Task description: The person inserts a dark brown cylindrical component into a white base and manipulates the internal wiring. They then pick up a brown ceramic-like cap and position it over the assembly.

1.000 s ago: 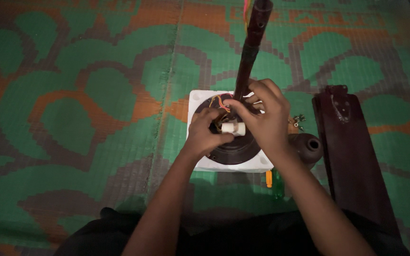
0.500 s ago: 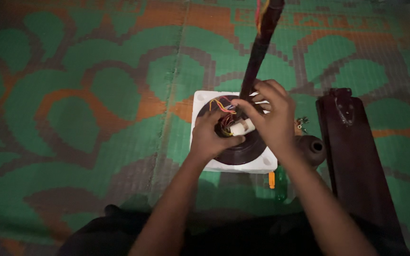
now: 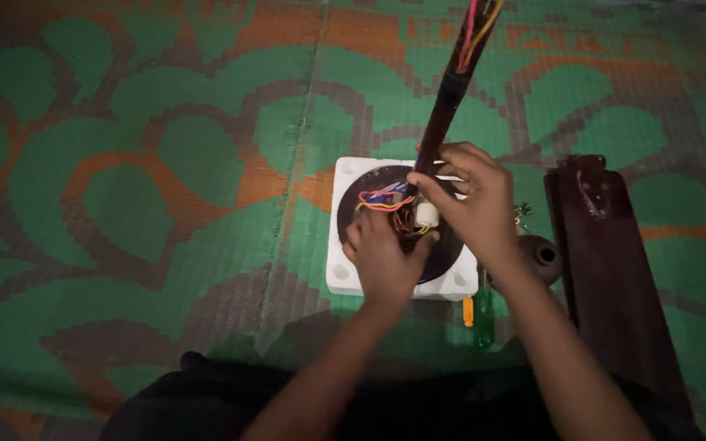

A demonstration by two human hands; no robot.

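The round dark motor (image 3: 443, 245) sits on a white foam block (image 3: 345, 273) on the green mat (image 3: 124, 163). The left hand (image 3: 382, 257) lies flat and open on the motor. The right hand (image 3: 471, 200) pinches a small white part (image 3: 427, 214) beside the coloured wires (image 3: 382, 200). A hard tug might snap the thin wires or tip the tall dark rod (image 3: 451, 90).

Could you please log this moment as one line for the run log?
left hand: flat on dark motor housing | right hand: pinching white capacitor beside coloured wires | rod: tilted | base: white foam block
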